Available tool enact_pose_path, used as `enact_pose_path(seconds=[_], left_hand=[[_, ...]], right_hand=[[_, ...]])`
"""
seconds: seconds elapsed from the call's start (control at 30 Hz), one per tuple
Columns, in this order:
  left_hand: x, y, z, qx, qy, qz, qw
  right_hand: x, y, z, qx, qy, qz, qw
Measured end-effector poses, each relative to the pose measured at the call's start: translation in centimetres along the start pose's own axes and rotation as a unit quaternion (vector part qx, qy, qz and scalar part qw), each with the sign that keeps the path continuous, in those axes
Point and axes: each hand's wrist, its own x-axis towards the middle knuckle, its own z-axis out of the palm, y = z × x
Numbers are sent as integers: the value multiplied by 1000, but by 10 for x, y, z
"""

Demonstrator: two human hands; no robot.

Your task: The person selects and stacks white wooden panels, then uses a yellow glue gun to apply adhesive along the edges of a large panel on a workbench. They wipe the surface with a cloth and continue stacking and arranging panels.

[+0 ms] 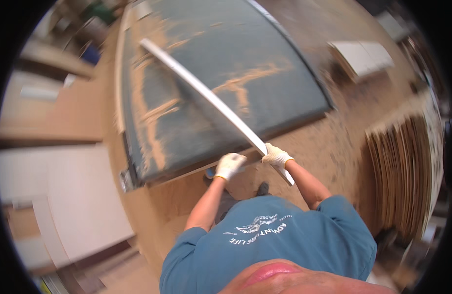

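A long, narrow white strip of board (223, 107) slants over the dark table (275, 100), its far end toward the left and its near end past the table's front edge. My right hand (276, 155), in a cream knit glove, grips the strip close to that near end. My left hand (230, 166), gloved the same way, hovers near the front edge of the table, apart from the strip. Its fingers are blurred, so I cannot see whether they are closed on anything. Sawdust (157, 147) lies in streaks across the tabletop.
Upright thin boards (400, 171) are packed together at the right. Behind them a low stack with white top panels (361, 56) rests on the dusty floor (329, 142). Large white panels (84, 196) lie at the left, with brown boards (74, 115) beyond.
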Motion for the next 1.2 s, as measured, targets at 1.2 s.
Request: enact_pose_path(seconds=[1.2], left_hand=[[297,676,525,-425,-445,129,777]], right_hand=[[-330,449,-108,250,322,404,819]])
